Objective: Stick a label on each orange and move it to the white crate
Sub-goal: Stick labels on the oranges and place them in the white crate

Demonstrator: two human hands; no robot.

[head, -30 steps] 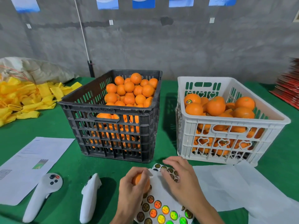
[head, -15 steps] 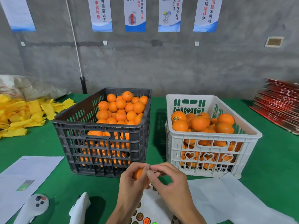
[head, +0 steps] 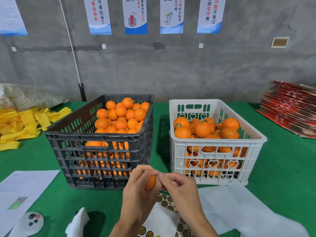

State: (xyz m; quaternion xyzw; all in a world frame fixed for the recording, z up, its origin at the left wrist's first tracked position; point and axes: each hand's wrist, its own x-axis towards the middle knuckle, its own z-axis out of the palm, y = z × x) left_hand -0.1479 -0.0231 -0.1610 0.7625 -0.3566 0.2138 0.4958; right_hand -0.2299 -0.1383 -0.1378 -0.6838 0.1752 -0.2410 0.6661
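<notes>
My left hand [head: 138, 190] grips a small orange [head: 150, 183] in front of the two crates, low in the middle of the view. My right hand [head: 179, 187] has its fingertips pinched against the top of that orange; whether a label sits between them is hidden. Below both hands lies the sticker sheet [head: 164, 218] with round labels. The black crate [head: 102, 151] at left is piled with oranges. To its right, the white crate [head: 217, 142] holds several oranges, one showing a round label [head: 178, 125].
Two white controllers [head: 32, 223] [head: 77, 223] lie at the near left beside a printed paper [head: 25, 187]. White backing sheets [head: 239, 207] spread at the near right. Yellow foam sleeves [head: 22, 124] are heaped far left and red flat cartons [head: 290, 108] far right.
My right hand lifted off the sticker sheet and came up to the orange in my left hand. The view tilted upward, showing more of the wall.
</notes>
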